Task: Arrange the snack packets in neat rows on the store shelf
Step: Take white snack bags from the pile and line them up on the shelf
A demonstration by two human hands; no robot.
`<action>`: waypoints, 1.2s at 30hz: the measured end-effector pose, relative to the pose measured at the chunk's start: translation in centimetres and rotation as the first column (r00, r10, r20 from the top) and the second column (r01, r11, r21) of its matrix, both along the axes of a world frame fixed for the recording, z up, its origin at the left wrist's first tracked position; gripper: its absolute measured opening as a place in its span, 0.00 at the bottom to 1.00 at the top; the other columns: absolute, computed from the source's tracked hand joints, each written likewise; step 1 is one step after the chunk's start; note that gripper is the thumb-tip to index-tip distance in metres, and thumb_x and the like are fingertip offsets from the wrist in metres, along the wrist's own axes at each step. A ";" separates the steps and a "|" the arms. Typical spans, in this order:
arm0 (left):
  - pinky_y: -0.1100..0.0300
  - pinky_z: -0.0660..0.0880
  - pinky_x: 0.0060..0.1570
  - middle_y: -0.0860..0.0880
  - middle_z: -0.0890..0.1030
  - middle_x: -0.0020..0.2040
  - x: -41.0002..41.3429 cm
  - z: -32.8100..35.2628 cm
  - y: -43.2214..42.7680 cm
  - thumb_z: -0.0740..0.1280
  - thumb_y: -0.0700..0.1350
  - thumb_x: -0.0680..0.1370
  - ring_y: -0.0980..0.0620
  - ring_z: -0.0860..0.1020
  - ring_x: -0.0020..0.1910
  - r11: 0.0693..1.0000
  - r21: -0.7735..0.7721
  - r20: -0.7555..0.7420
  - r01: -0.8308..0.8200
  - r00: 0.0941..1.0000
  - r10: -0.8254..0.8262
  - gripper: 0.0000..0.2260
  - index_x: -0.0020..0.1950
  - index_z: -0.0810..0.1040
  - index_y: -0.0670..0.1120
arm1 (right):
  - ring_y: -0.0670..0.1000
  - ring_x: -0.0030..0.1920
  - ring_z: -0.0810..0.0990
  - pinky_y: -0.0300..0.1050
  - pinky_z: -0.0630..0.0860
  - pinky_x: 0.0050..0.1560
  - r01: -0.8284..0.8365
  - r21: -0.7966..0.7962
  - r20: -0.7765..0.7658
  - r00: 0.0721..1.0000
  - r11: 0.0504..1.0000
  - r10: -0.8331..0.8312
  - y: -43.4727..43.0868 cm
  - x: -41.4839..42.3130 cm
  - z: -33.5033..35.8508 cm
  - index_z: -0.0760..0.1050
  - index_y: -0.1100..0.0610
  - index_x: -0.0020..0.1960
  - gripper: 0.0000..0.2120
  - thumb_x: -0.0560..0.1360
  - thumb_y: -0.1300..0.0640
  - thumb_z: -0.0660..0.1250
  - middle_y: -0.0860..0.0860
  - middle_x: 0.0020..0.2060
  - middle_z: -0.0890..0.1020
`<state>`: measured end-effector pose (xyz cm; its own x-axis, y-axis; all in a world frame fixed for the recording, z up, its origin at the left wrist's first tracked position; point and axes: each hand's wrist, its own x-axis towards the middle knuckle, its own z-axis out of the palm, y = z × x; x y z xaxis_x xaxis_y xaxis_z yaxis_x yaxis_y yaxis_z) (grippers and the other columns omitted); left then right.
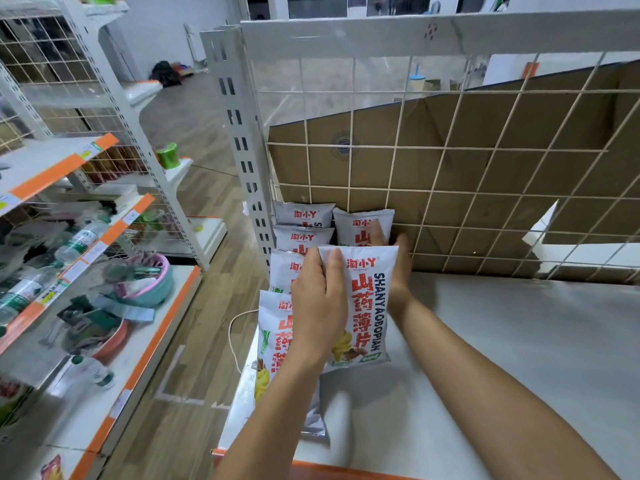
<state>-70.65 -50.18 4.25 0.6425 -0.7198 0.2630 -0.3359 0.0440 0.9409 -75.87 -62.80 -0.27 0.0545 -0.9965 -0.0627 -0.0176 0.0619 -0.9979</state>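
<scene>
Packets of white foil with red lettering stand along the left end of a white metal shelf (502,341). A column of four matching packets (302,237) runs from the back wire towards the shelf's front lip, each one overlapping the packet behind it.

Just right of that column a second row has two. The rear packet (356,225) leans against the cream wire grid panel (450,174), and the front packet (369,306) stands upright before it, touching the first column on its left.

The left hand (318,301) holds the front packet by its upper left edge, fingers curled over the face and palm against the side. The right hand (398,268) is tucked behind the same packet's right edge. Its fingertips (375,233) lie on the rear packet's face, while the palm is hidden, so I cannot tell whether it grips anything.

Brown cardboard sheet (502,143) leans behind the grid, and a white slotted upright post (242,150) marks the shelf's left corner. A thin white cord (233,337) loops beside the shelf, over the wood-look floor (207,188).

Across the aisle a white rack with orange price strips (52,171) carries clear plastic bottles (81,239), a pink and teal basket (154,282) and a green tape roll (168,155).
</scene>
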 end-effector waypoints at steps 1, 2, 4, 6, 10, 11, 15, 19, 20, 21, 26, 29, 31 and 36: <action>0.56 0.77 0.32 0.47 0.76 0.33 0.0 0.1 -0.1 0.57 0.50 0.81 0.53 0.78 0.33 1.000 0.000 -0.001 0.002 1.000 -0.002 0.14 0.38 0.65 0.46 | 0.47 0.40 0.77 0.44 0.74 0.45 0.020 -0.047 -0.039 0.999 0.999 -0.022 0.1 -0.4 -0.1 0.67 0.54 0.45 0.14 0.79 0.43 0.57 0.50 0.41 0.77; 0.62 0.74 0.30 0.50 0.74 0.32 -0.1 0.3 -0.3 0.57 0.50 0.81 0.57 0.76 0.30 1.000 -0.001 0.002 0.002 1.000 -0.002 0.14 0.37 0.64 0.47 | 0.50 0.45 0.78 0.48 0.74 0.48 0.081 -0.085 -0.060 0.994 0.993 -0.086 0.1 -0.9 -0.2 0.68 0.54 0.49 0.15 0.79 0.42 0.57 0.52 0.45 0.79; 0.66 0.70 0.28 0.53 0.72 0.30 -0.3 0.6 -0.7 0.57 0.49 0.81 0.60 0.74 0.28 1.000 -0.002 0.012 0.006 1.000 -0.006 0.14 0.36 0.63 0.47 | 0.53 0.48 0.79 0.51 0.76 0.51 0.216 -0.101 -0.020 0.976 0.971 -0.219 0.8 -2.3 0.1 0.71 0.54 0.49 0.15 0.79 0.42 0.56 0.54 0.47 0.81; 0.59 0.72 0.29 0.52 0.73 0.31 -0.4 0.6 -1.2 0.57 0.49 0.82 0.58 0.74 0.29 1.000 -0.019 0.011 0.014 1.000 -0.014 0.14 0.37 0.64 0.47 | 0.51 0.43 0.81 0.48 0.78 0.45 0.153 -0.051 0.213 0.967 0.987 -0.139 2.1 -4.0 0.4 0.73 0.54 0.48 0.17 0.79 0.41 0.55 0.52 0.42 0.82; 0.47 0.75 0.34 0.48 0.74 0.34 -1.0 0.4 -2.6 0.58 0.49 0.82 0.48 0.76 0.33 1.000 -0.028 -0.018 0.010 1.000 -0.010 0.13 0.39 0.68 0.46 | 0.53 0.47 0.83 0.46 0.80 0.46 -0.293 -0.095 0.207 0.929 0.951 0.307 5.1 -5.5 0.2 0.74 0.56 0.55 0.22 0.73 0.38 0.60 0.54 0.47 0.84; 0.47 0.75 0.35 0.49 0.75 0.35 -1.2 0.4 -2.8 0.59 0.48 0.82 0.51 0.75 0.34 1.000 -0.028 -0.010 0.011 1.000 -0.011 0.11 0.40 0.69 0.47 | 0.53 0.48 0.84 0.48 0.81 0.47 -0.288 -0.085 0.157 0.942 0.954 0.298 5.4 -5.3 -0.1 0.74 0.55 0.54 0.19 0.73 0.40 0.64 0.54 0.47 0.84; 0.65 0.74 0.52 0.54 0.76 0.53 -0.9 0.2 -2.8 0.64 0.46 0.79 0.58 0.75 0.51 1.000 -0.021 0.143 -0.007 0.990 0.010 0.11 0.61 0.74 0.47 | 0.51 0.45 0.83 0.50 0.79 0.46 -0.048 -0.041 -0.014 0.999 0.998 0.047 4.6 -4.2 -0.6 0.71 0.50 0.45 0.13 0.73 0.41 0.67 0.51 0.45 0.83; 0.74 0.62 0.54 0.50 0.77 0.53 1.0 0.0 -1.5 0.63 0.45 0.77 0.54 0.73 0.53 0.989 -0.086 0.499 -0.120 0.854 0.147 0.12 0.57 0.77 0.43 | 0.54 0.45 0.81 0.55 0.79 0.48 0.017 -0.060 -0.244 0.969 0.998 -0.031 3.4 -3.0 -0.6 0.66 0.52 0.45 0.16 0.75 0.39 0.62 0.52 0.44 0.80; 0.71 0.61 0.54 0.48 0.78 0.52 1.5 -0.2 -1.1 0.63 0.45 0.76 0.50 0.73 0.53 0.986 -0.085 0.566 -0.143 0.807 0.166 0.11 0.55 0.78 0.43 | 0.54 0.46 0.81 0.57 0.79 0.48 0.016 -0.080 -0.290 0.956 0.997 -0.039 3.2 -2.6 -0.6 0.65 0.53 0.46 0.18 0.75 0.38 0.61 0.53 0.45 0.80; 0.68 0.62 0.54 0.46 0.79 0.51 1.9 -0.5 -0.8 0.64 0.44 0.75 0.48 0.74 0.52 0.983 -0.076 0.621 -0.167 0.764 0.178 0.10 0.53 0.79 0.42 | 0.55 0.46 0.81 0.58 0.78 0.47 0.016 -0.104 -0.322 0.945 0.994 -0.049 3.1 -2.3 -0.5 0.65 0.54 0.46 0.19 0.75 0.38 0.61 0.53 0.46 0.80; 0.53 0.74 0.44 0.44 0.81 0.45 2.9 -2.3 0.0 0.67 0.40 0.72 0.42 0.76 0.47 0.973 0.032 0.748 -0.228 0.651 0.128 0.05 0.46 0.80 0.42 | 0.57 0.48 0.78 0.52 0.76 0.44 -0.001 -0.188 -0.435 0.897 0.982 -0.082 3.2 -1.4 -0.3 0.64 0.58 0.50 0.20 0.77 0.41 0.59 0.57 0.49 0.77; 0.53 0.74 0.40 0.44 0.81 0.42 2.9 -3.0 0.1 0.67 0.39 0.70 0.42 0.77 0.43 0.973 0.032 0.772 -0.230 0.624 0.122 0.03 0.42 0.80 0.42 | 0.58 0.53 0.75 0.46 0.69 0.44 -0.003 -0.190 -0.486 0.869 0.982 -0.091 3.5 -1.1 -0.4 0.65 0.62 0.54 0.22 0.77 0.42 0.60 0.58 0.53 0.75; 0.53 0.74 0.40 0.44 0.81 0.42 2.8 -3.3 0.0 0.70 0.37 0.70 0.42 0.77 0.43 0.974 0.053 0.764 -0.220 0.637 0.103 0.02 0.41 0.80 0.42 | 0.59 0.54 0.74 0.45 0.65 0.44 0.010 -0.184 -0.500 0.860 0.983 -0.102 3.6 -1.1 -0.7 0.65 0.63 0.56 0.23 0.77 0.42 0.60 0.59 0.54 0.75; 0.52 0.74 0.39 0.44 0.81 0.41 2.8 -3.3 0.0 0.70 0.37 0.70 0.41 0.77 0.42 0.974 0.082 0.757 -0.213 0.649 0.078 0.02 0.41 0.80 0.42 | 0.59 0.56 0.74 0.47 0.68 0.46 0.019 -0.144 -0.516 0.852 0.989 -0.091 3.6 -1.2 -0.7 0.65 0.63 0.58 0.27 0.76 0.40 0.61 0.59 0.56 0.73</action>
